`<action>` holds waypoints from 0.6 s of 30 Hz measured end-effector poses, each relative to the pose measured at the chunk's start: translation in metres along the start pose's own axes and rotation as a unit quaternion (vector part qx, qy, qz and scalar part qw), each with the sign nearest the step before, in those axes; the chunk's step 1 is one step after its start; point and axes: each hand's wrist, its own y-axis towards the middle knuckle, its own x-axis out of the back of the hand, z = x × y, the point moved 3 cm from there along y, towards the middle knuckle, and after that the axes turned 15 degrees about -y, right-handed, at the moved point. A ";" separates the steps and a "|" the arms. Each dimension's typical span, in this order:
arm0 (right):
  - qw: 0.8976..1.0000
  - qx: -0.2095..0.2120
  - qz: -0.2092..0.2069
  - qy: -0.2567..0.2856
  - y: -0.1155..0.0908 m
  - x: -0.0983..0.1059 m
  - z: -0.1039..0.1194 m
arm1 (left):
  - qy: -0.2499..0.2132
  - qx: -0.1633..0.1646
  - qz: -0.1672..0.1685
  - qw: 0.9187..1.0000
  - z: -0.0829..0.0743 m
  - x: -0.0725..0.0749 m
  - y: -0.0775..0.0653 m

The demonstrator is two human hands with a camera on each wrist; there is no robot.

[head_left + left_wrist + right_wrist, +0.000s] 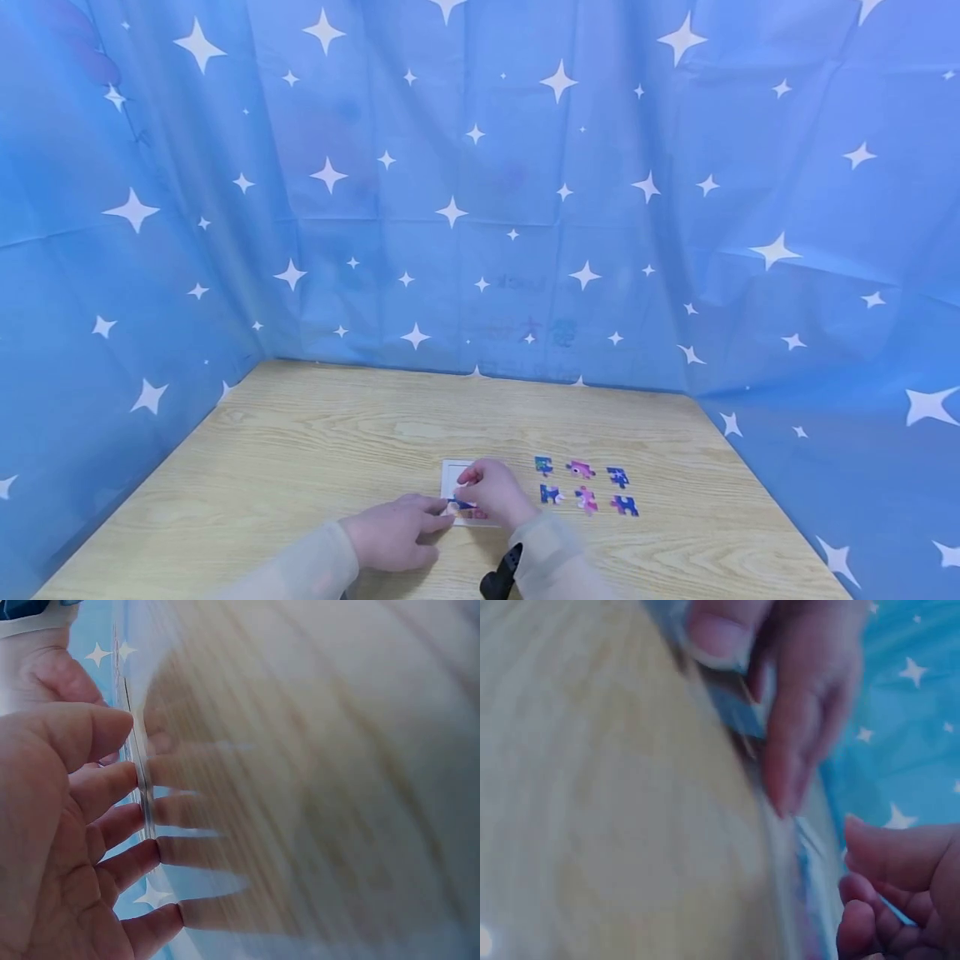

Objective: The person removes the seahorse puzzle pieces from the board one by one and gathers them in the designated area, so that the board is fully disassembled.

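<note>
A white puzzle tray (446,477) lies on the table, partly hidden by both hands; coloured pieces show along its near side. My left hand (396,530) rests at the tray's lower left corner, fingers extended, fingertips touching its edge. In the left wrist view the fingers (124,870) are spread and reach down to the surface. My right hand (501,493) is over the tray, thumb and fingers pinching a small puzzle piece that is mostly hidden. The right wrist view shows this right hand (900,892) with curled fingers, and the left hand (810,697) closer, blurred.
Right of the tray, loose jigsaw pieces lie in two rows, among them a pink piece (581,470) and a blue piece (624,505). A black wrist device (501,573) sits at my right sleeve. A blue star-patterned curtain (480,183) surrounds the wooden table (337,433).
</note>
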 end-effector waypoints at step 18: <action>0.999 0.006 -0.015 -0.046 -0.001 -0.012 0.002 | 0.019 -0.013 0.020 1.000 -0.001 0.001 -0.004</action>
